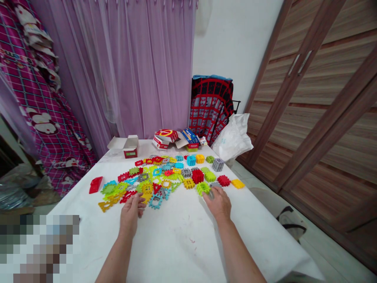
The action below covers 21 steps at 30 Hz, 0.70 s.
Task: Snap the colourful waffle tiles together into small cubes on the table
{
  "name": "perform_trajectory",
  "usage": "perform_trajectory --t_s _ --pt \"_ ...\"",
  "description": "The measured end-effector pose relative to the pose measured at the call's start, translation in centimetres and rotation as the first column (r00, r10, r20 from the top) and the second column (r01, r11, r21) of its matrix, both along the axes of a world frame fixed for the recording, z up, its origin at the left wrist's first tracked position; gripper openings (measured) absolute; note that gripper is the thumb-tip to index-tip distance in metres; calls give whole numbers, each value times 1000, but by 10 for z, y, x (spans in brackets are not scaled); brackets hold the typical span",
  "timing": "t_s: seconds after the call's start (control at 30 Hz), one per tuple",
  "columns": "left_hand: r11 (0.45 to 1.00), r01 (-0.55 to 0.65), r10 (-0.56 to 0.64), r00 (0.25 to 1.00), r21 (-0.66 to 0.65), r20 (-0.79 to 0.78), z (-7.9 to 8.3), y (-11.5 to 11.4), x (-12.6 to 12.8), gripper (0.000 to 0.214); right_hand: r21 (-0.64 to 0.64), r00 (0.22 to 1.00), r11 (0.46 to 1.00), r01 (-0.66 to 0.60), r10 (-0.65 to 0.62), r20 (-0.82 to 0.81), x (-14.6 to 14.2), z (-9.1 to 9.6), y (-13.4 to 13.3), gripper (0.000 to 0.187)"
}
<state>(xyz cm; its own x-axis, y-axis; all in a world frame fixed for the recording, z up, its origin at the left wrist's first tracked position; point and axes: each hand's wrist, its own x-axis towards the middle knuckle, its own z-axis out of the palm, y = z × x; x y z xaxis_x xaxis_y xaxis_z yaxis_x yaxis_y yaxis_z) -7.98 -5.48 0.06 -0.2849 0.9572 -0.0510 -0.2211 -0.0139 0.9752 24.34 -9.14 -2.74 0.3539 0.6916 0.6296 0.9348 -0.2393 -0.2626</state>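
Observation:
My left hand [131,209] hovers at the near edge of a spread of interlocking plastic tiles, its fingers loosely bent and apart with nothing seen in them. Closest to it are yellow tiles [146,197] and a red tile [128,196]; a blue frame tile [155,201] lies to its right. On the right, my right hand [219,203] has its fingers closed at a grey tile [216,184], which they partly cover. A light green stack [202,188] stands just left of its thumb. Behind are a red stack [198,176] and a green stack [209,176].
Sorted stacks include a yellow stack [189,183], a blue stack [191,160] and a tall grey stack [218,164]. Opened boxes [130,148] stand along the back of the white table [176,243]. A red piece [96,184] lies left; a white bag [232,137] stands beyond the right edge.

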Motion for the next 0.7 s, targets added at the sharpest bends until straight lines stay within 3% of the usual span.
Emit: perform_trajectory --t_s 0.2,0.33,0.53,0.7 --pt "1000 4 -4 1000 1 -1 0 0 0 59 22 998 999 -25 26 -49 1 5 -4 41" --pt "1000 3 -3 1000 9 -11 0 0 0 58 52 989 997 -52 59 -136 4 4 -13 27" --pt "1000 11 -11 1000 -8 9 4 -2 2 57 -204 986 973 -104 73 -153 -1 5 -21 28" --pt "1000 18 -18 1000 -6 6 5 -3 3 55 -267 986 954 -135 103 -132 -7 10 -18 28"
